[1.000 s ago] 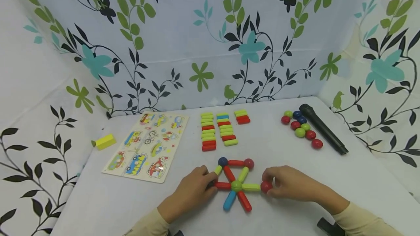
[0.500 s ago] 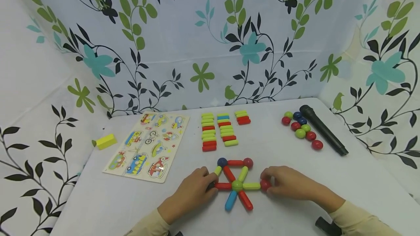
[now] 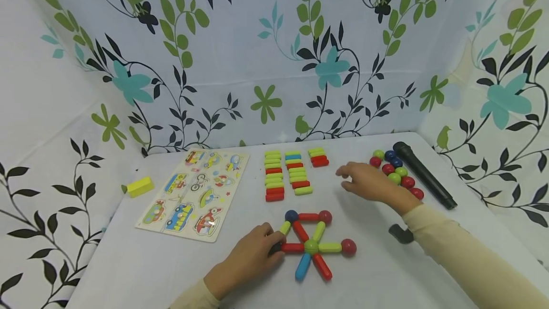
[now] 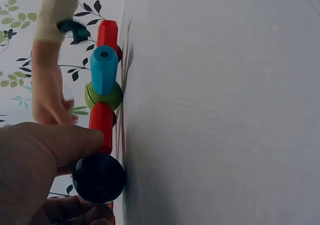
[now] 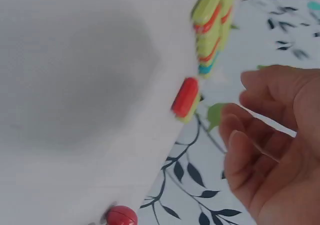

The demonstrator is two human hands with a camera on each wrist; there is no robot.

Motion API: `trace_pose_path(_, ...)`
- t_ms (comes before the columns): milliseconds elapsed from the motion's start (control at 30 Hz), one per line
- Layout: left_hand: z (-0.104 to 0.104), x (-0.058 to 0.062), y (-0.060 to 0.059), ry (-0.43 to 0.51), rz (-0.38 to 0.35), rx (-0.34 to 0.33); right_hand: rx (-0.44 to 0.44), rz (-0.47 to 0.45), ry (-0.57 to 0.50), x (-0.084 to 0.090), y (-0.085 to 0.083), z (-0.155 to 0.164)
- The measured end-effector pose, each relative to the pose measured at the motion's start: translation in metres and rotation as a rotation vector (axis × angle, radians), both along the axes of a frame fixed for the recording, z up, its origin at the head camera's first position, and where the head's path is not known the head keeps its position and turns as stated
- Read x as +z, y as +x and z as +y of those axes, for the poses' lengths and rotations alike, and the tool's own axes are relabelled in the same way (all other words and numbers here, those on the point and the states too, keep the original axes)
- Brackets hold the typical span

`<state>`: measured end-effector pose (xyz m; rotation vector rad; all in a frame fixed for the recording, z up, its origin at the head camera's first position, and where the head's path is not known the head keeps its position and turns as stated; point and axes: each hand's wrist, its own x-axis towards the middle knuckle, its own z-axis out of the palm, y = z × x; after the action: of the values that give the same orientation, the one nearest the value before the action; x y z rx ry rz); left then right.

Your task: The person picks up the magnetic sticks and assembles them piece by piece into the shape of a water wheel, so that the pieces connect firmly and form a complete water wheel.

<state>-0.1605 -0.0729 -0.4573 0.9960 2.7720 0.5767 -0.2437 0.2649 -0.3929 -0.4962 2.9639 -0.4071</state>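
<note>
My left hand [image 3: 253, 254] holds a dark ball [image 4: 99, 178] at the left end of a magnetic stick-and-ball figure, its thumb against the adjoining red stick [image 4: 101, 125]. Around a central green ball [image 3: 311, 246], several red, lime and blue sticks fan out flat on the white table. Outer joints are a blue ball [image 3: 291, 216], a red ball [image 3: 325, 217] and another red ball [image 3: 348, 247] at the right. The blue stick [image 3: 302, 267] points toward the front with a free end. My right hand [image 3: 369, 182] hovers empty, fingers loosely bent, right of the short stick column [image 3: 319, 158].
Two longer columns of sticks [image 3: 273, 175] lie at the back middle. Loose balls [image 3: 401, 171] cluster at the right beside a black microphone [image 3: 424, 174]. A picture puzzle board [image 3: 237, 174] and a yellow block [image 3: 140, 187] are on the left. A patterned curtain [image 3: 231, 61] hangs behind.
My right hand has let go of the red ball at the figure's right end and moved up and back toward the loose sticks. The left hand stays at the dark ball.
</note>
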Motion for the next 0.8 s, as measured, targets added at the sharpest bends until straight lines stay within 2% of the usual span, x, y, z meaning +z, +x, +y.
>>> trace_pose_path(133, -0.001, -0.001, 0.001, 0.012, -0.027, -0.003, -0.029, 0.086, 0.114, -0.006, -0.046, -0.014)
trace_pose_path(300, 0.001, -0.002, 0.000, 0.006, -0.042, -0.010, 0.002, 0.158, 0.223, -0.021, -0.078, -0.023)
trace_pose_path(400, 0.002, -0.002, -0.001, -0.002, -0.044, -0.006, 0.017, 0.180, 0.275, -0.029, -0.089, -0.028)
trace_pose_path(533, 0.001, -0.001, 0.000, -0.008, -0.050, 0.000, 0.010, 0.157, 0.319, -0.037, -0.099, -0.034)
trace_pose_path(800, -0.002, 0.000, 0.002, -0.028, -0.063, 0.014, -0.008, 0.121, 0.336, -0.043, -0.103, -0.042)
